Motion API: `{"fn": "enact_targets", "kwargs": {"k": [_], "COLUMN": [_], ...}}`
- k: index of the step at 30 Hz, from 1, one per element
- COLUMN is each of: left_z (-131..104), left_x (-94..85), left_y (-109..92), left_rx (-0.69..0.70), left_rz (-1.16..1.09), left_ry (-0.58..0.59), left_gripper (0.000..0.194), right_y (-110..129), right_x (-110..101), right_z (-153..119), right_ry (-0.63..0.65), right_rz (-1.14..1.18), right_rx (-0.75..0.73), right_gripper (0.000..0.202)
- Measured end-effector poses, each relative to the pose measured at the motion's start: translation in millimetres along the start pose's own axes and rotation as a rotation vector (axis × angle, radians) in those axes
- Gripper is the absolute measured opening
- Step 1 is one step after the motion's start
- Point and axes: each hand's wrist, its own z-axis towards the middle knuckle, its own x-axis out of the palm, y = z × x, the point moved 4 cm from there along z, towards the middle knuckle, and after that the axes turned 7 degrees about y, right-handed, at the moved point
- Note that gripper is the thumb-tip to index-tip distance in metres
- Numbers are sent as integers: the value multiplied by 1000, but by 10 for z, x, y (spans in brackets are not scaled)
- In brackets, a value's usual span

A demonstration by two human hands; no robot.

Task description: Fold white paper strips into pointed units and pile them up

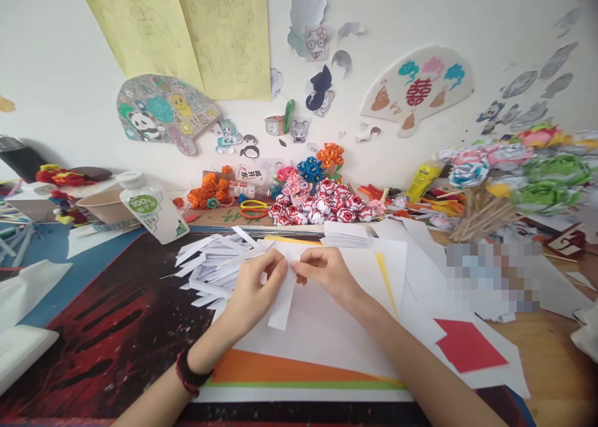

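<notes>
A narrow white paper strip is held up over white sheets near the middle of the table. My left hand pinches it near its upper part, thumb and index finger together. Close beside, my right hand has its thumb and index finger pressed together at the strip's right edge, its other fingers curled. The strip's lower end hangs down between the hands. A heap of folded white strips lies just left of my left hand. Behind my hands rests a stack of small white papers.
Under the white sheets lie orange and green sheets. A white bottle leans at the back left. Paper flowers line the wall. Thin sticks and a red paper piece are on the right.
</notes>
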Motion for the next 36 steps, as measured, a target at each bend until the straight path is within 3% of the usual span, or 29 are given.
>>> {"fn": "enact_targets", "kwargs": {"k": [6, 11, 18, 27, 36], "left_z": [0, 10, -6, 12, -12], "left_x": [0, 10, 81, 145, 170], "left_y": [16, 19, 46, 120, 86], "left_rx": [-16, -7, 22, -68, -109], "left_rz": [17, 33, 31, -77, -121], "left_ry": [6, 28, 92, 72, 133], "left_gripper": [28, 29, 28, 28, 25], "right_y": [-34, -34, 11, 45, 94], "right_x": [7, 21, 21, 26, -253], "right_z": [12, -10, -10, -41, -14], "right_ry": [41, -33, -42, -78, -251], "right_rz": [-88, -185, -121, -98, -41], "right_rx": [15, -38, -107, -121, -123], "right_gripper": [27, 26, 21, 15, 18]}}
